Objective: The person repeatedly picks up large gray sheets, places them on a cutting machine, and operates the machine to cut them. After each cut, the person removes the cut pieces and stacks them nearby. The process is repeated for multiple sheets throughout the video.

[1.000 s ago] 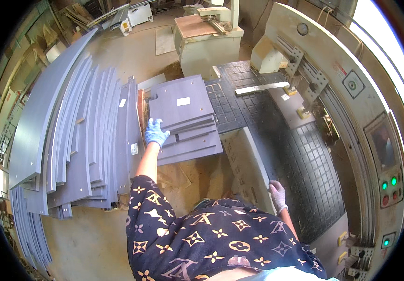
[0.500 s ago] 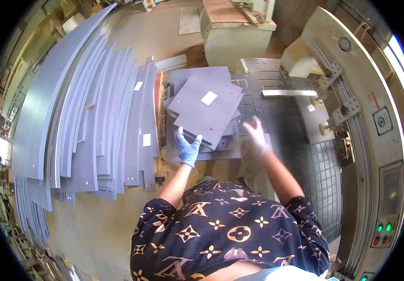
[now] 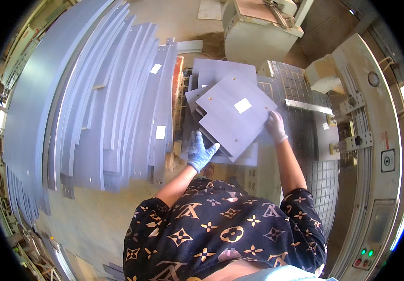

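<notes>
A grey square-cut panel (image 3: 227,117) with a notched left corner, a few small holes and a white label (image 3: 242,106) lies on top of a stack of similar panels (image 3: 220,70). My left hand (image 3: 201,152), in a blue glove, is at the near left edge of the panel, with its thumb and fingers spread about the edge. The right hand (image 3: 276,127), in a pale glove, closes on the panel's right corner. Its fingertips are partly hidden at the edge. The top panel sits skewed over the ones beneath.
Long grey boards (image 3: 117,98) stand in a tight row at the left. On the right is a dark gridded machine bed (image 3: 321,180) with a metal bar (image 3: 308,107) and a beige machine frame (image 3: 375,154) with lit green buttons. A beige cabinet (image 3: 258,42) stands beyond the stack.
My right hand has come from the air beside the stack onto the panel's right corner. The top panel has shifted slightly right and toward me. The whole view has also shifted.
</notes>
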{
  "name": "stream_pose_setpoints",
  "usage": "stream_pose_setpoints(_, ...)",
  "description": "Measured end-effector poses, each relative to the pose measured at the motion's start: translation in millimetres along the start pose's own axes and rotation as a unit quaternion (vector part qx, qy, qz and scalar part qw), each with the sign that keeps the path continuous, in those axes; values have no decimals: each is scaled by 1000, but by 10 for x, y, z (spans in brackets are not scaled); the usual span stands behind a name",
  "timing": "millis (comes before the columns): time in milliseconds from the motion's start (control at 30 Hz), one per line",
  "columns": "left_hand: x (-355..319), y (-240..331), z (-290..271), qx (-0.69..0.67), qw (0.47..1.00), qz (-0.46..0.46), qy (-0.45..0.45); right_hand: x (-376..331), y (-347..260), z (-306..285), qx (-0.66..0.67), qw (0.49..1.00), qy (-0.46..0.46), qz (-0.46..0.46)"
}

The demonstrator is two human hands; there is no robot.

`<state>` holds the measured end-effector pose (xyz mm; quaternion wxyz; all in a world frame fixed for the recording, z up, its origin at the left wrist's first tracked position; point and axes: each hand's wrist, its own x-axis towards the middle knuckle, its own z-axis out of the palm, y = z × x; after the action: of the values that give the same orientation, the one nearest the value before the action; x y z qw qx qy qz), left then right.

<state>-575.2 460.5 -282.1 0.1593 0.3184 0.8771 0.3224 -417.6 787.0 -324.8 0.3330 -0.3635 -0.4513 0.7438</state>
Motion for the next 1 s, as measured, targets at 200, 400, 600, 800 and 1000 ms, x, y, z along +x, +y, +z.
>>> stream_pose_setpoints(200,-78,54,-58,122,985,117,-23,-1537,17,-231,145,967,146,147)
stream_pose_setpoints(400,-199,487,225,172,935,276,-145,-2568,10,-509,232,932,279,20)
stream_pose_setpoints(600,-575,1352,681,84,777,274,-561,-3686,480,-1683,266,876,381,-130)
stream_pose_setpoints(800,-698,1147,912,-63,860,411,-294,-4995,724,-2018,410,756,497,-117)
stream_pose_setpoints(1000,120,687,-68,-26,984,72,161,-6072,1068,-2783,351,724,590,-76)
